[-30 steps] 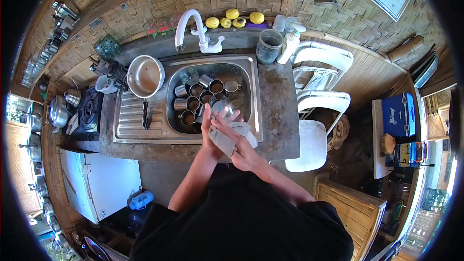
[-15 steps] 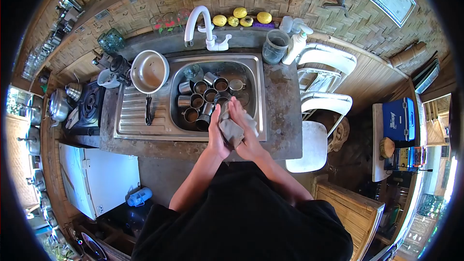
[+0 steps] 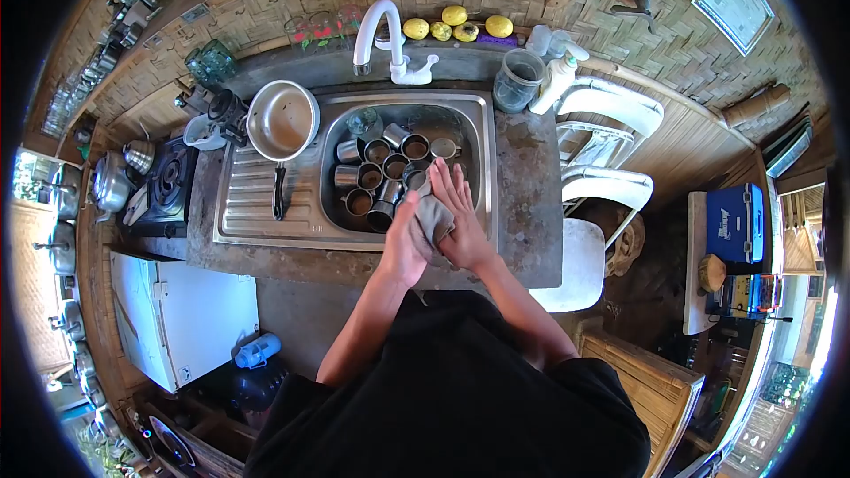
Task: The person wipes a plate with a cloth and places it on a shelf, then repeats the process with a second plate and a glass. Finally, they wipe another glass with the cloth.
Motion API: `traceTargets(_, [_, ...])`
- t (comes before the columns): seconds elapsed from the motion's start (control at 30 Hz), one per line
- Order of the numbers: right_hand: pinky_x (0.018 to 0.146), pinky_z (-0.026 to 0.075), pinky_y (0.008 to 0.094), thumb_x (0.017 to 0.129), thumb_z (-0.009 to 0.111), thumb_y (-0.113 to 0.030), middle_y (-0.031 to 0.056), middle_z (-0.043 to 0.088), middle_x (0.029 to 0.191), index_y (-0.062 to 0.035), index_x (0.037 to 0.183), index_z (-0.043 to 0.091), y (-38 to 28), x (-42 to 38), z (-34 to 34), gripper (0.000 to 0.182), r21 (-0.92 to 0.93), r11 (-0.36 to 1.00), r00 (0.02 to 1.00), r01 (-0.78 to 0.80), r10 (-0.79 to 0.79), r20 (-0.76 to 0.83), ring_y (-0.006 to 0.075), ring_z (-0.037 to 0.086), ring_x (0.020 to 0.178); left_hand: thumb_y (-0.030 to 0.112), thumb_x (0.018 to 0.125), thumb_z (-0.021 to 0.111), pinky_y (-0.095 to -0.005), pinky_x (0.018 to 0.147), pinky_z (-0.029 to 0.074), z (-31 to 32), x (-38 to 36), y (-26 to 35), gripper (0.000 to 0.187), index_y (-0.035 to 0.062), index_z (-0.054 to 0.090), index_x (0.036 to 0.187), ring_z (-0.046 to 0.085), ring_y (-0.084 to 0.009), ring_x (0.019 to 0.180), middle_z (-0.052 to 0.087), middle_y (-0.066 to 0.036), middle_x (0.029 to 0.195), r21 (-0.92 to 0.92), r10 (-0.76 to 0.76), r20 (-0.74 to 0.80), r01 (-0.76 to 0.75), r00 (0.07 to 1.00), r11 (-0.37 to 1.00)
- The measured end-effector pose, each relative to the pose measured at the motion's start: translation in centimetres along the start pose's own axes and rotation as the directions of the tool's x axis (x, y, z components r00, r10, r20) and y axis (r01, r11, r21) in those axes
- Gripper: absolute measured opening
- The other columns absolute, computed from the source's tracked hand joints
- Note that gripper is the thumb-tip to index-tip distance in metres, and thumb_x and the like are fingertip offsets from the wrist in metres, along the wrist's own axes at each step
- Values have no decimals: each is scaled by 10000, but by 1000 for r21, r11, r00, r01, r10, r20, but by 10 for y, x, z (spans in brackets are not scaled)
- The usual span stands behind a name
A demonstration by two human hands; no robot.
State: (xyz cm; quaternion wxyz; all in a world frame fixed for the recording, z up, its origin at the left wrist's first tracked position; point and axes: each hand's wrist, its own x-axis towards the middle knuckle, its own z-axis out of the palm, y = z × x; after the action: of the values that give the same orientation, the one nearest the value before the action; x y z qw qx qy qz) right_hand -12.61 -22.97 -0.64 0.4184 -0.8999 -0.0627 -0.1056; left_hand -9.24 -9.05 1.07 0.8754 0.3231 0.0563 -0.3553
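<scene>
A crumpled grey cloth (image 3: 433, 217) is pressed between my two hands, above the sink's front right edge. My left hand (image 3: 405, 243) holds it from the left with the fingers pointing up and away. On the cloth's right side lies my right hand (image 3: 460, 226), its fingers stretched over it. Just beyond, several metal mugs (image 3: 369, 177) stand or lie in the steel sink (image 3: 485, 150), and a glass jar (image 3: 364, 124) sits at its back. My hands hide part of the nearest mugs.
A pan (image 3: 282, 120) with a black handle rests on the ridged drainboard (image 3: 248, 199). Behind the sink rise a white faucet (image 3: 382, 35) and several yellow fruits (image 3: 454, 16). A glass container (image 3: 517, 80) and pump bottle (image 3: 558, 80) stand right, near white chairs (image 3: 611, 186).
The view has shifted slightly, so the sink sits a little further right. My right hand's fingers are spread more over the cloth, and the cloth shows less.
</scene>
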Motion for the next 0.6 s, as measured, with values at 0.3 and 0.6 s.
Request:
traceTargets(0.3, [1205,294,401,954,582,-94,182,323,1614,16,1593,249,4,-22,58,730,717,697,919,11,276,-282,283,331,1493,285,815,616,-404,1225,235,0,-7,-31,914,-4,245,1599,326,-301,1499,336,-174,1608,598,416,261,-485,871,638])
traceTargets(0.6, [1068,444,347,898,640,-18,101,544,1385,7,1473,438,38,-51,72,610,964,140,814,-228,570,110,203,547,1247,384,829,716,-498,1233,199,-20,7,-35,990,-16,217,1586,228,-396,1534,238,-259,1639,649,365,673,-751,643,125])
